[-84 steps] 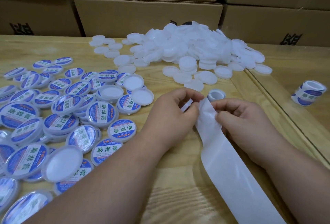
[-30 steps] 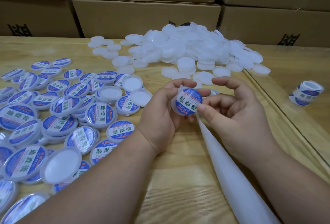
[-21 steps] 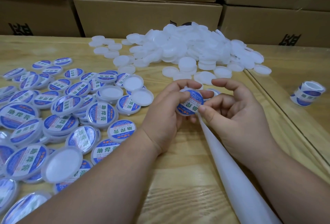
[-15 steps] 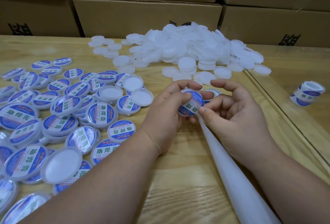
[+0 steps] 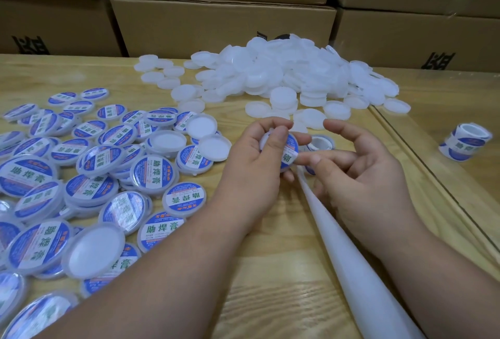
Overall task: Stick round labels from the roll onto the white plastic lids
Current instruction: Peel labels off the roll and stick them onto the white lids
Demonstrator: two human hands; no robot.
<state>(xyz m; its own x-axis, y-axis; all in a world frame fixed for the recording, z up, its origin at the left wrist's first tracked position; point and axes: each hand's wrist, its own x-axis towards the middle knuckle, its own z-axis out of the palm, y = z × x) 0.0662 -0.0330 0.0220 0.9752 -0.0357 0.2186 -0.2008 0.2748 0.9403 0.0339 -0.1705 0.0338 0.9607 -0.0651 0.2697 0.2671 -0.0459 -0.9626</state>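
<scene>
- The left hand [image 5: 259,160], at the centre of the frame, grasps a white lid [image 5: 284,153] by its rim, thumb laid across its face and fingers curled behind it.
- A blue and white round label [image 5: 290,155] sits on the face of that lid, partly hidden by the thumb.
- The right hand [image 5: 359,176], just right of centre, touches the label's right edge with a fingertip; its index finger arches above with nothing in it, and the other fingers are loosely bent.
- Whether the right hand also pinches the paper strip, I cannot tell.
- A long white paper strip [image 5: 349,257] runs from just under the lid down to the lower right of the frame, between the two forearms.
- A small roll [image 5: 320,144] lies on the table just behind the hands, partly hidden by the right hand's fingers.
- A second roll of labels [image 5: 464,142] stands at the right edge of the frame, well apart from the hands.
- A heap of plain white lids [image 5: 284,73] fills the upper centre.
- Labelled lids [image 5: 89,165] spread over the left side, with a few lids among them showing plain white.
- All rests on a light wooden table [image 5: 270,284]; brown cardboard boxes [image 5: 221,25] are stacked along the top of the frame.
</scene>
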